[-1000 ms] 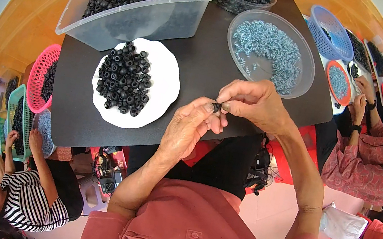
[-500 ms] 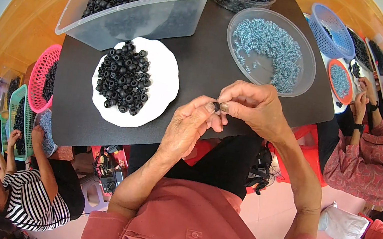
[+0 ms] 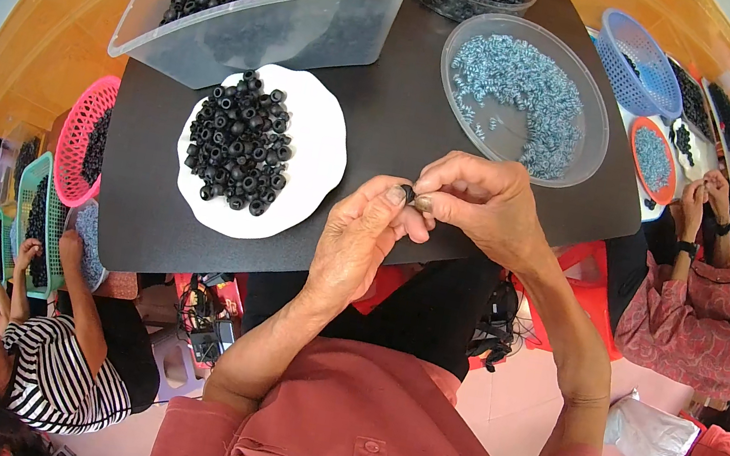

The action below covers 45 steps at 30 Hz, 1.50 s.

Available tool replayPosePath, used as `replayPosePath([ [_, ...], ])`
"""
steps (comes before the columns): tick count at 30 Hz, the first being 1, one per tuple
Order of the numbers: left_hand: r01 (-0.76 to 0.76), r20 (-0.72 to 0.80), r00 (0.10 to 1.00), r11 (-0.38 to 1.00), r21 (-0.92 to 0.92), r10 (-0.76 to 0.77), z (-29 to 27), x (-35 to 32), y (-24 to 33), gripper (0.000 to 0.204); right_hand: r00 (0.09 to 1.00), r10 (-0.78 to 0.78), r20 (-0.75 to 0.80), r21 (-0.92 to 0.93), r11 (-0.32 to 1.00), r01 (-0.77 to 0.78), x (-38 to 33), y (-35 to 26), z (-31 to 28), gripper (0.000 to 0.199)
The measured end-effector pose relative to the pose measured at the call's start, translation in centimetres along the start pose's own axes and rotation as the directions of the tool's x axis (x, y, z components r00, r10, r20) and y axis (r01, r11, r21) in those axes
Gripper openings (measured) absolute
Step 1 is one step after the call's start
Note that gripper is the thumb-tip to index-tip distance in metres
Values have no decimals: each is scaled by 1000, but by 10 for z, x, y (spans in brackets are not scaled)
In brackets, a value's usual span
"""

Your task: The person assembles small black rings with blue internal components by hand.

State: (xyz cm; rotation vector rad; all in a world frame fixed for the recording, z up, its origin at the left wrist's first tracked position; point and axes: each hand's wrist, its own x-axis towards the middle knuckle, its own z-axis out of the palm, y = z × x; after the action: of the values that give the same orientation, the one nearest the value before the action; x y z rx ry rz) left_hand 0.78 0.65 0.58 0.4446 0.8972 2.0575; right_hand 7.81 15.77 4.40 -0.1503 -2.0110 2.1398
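In front of my body, just over the table's near edge, my left hand (image 3: 358,241) pinches a small black hollow plastic piece (image 3: 407,194) between thumb and fingers. My right hand (image 3: 489,205) meets it from the right, thumb and forefinger pressed together against the piece; anything tiny between those fingertips is hidden. Left of my hands, a white scalloped plate (image 3: 320,138) bears a heap of similar black hollow pieces (image 3: 238,149). Beyond my right hand stands a clear round tub (image 3: 498,151) of small bluish coil springs (image 3: 551,124).
A large clear bin (image 3: 303,49) full of black pieces stands at the dark table's (image 3: 398,89) far left, a round clear container (image 3: 467,8) behind. Co-workers sit at both sides, near a pink basket (image 3: 71,135) on the left and a blue basket (image 3: 654,88) on the right.
The view has shifted slightly. My hands stay together at the black piece, with only small finger movement. The co-worker's hands at the right have moved a little.
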Motion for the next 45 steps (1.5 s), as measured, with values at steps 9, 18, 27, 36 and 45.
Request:
replayPosePath([
  [9, 132, 110, 982, 976, 172, -152, -6, -1, 3, 25, 986, 49, 158, 124, 990, -69, -9, -3, -11, 23],
  [18, 249, 202, 936, 948, 198, -288, -4, 0, 11, 25, 951, -124, 283, -323, 921, 216, -8, -6, -21, 34],
  [27, 179, 73, 979, 977, 114, -188, 0, -4, 8, 30, 961, -200, 192, -298, 921, 252, -3, 4, -10, 27],
  [36, 173, 70, 979, 965, 194, -190, -2, -3, 8, 24, 960, -174, 219, -322, 916, 239, -3, 2, -11, 20],
  [45, 183, 93, 966, 895, 407, -240, -1, -2, 9, 26, 958, -162, 236, -389, 888, 246, -5, 3, -16, 23],
])
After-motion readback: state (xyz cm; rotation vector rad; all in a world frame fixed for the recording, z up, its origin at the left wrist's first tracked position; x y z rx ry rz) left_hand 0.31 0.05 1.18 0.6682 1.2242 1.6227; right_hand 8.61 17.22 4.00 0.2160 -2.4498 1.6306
